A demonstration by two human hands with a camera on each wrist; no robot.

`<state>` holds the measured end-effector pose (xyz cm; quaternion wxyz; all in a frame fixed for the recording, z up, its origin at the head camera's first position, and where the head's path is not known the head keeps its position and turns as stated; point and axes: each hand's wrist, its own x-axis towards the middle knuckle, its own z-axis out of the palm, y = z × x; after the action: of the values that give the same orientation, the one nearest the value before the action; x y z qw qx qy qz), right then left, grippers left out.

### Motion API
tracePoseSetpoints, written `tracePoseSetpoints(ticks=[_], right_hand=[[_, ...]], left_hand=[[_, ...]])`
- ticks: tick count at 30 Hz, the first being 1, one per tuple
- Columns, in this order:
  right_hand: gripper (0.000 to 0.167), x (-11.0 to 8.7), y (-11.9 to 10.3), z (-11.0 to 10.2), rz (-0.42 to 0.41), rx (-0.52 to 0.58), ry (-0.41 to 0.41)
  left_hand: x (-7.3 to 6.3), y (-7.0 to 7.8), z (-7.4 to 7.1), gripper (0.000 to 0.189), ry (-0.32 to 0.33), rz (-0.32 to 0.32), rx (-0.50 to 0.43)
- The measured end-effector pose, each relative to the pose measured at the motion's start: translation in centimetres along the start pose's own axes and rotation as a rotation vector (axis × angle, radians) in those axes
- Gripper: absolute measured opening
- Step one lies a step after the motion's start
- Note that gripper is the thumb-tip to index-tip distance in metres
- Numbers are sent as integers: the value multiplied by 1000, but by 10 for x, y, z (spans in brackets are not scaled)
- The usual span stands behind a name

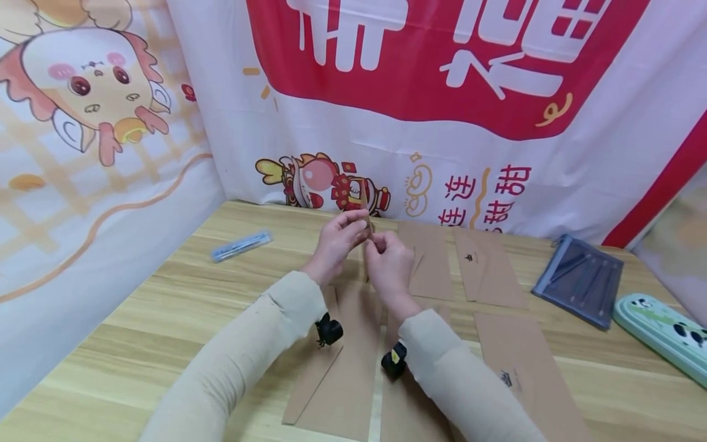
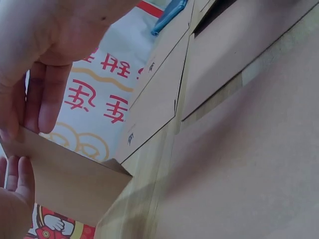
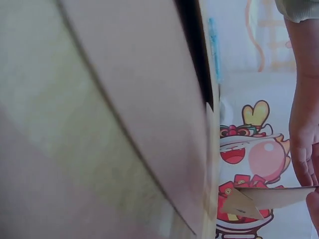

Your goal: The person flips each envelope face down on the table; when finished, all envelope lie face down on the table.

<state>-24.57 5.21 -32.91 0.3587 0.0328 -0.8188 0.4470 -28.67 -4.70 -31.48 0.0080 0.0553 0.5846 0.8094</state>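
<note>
Both hands hold a brown kraft-paper envelope (image 2: 75,179) upright above the table's back part. It appears almost edge-on in the head view, and its broad face shows in the left wrist view. My left hand (image 1: 339,240) pinches its edge from the left. Close beside it, my right hand (image 1: 391,264) pinches the same envelope between thumb and fingers. In the right wrist view a pointed flap (image 3: 241,204) stands out from the envelope. Beneath the forearms lie more brown envelopes, one with a folded slanting flap (image 1: 315,383).
Other envelopes (image 1: 491,276) with small dark crown prints lie to the right. Farther right are a dark blue zip pouch (image 1: 580,282) and a mint-green panda case (image 1: 663,331). A blue-clear packet (image 1: 242,245) lies at the left. Printed cloth (image 1: 409,141) hangs behind the table.
</note>
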Motion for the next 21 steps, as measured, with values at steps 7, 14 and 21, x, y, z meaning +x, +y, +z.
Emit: tracePoseSetpoints(ticks=[7, 14, 21], right_hand=[[7, 6, -1, -2, 182, 240, 94], [15, 11, 8, 2, 471, 668, 143], [25, 10, 11, 7, 605, 898, 212]], left_hand=[[-9, -1, -5, 29, 35, 59, 29], [-13, -13, -21, 35, 215, 104, 157], [-18, -20, -27, 44, 237, 42, 144]])
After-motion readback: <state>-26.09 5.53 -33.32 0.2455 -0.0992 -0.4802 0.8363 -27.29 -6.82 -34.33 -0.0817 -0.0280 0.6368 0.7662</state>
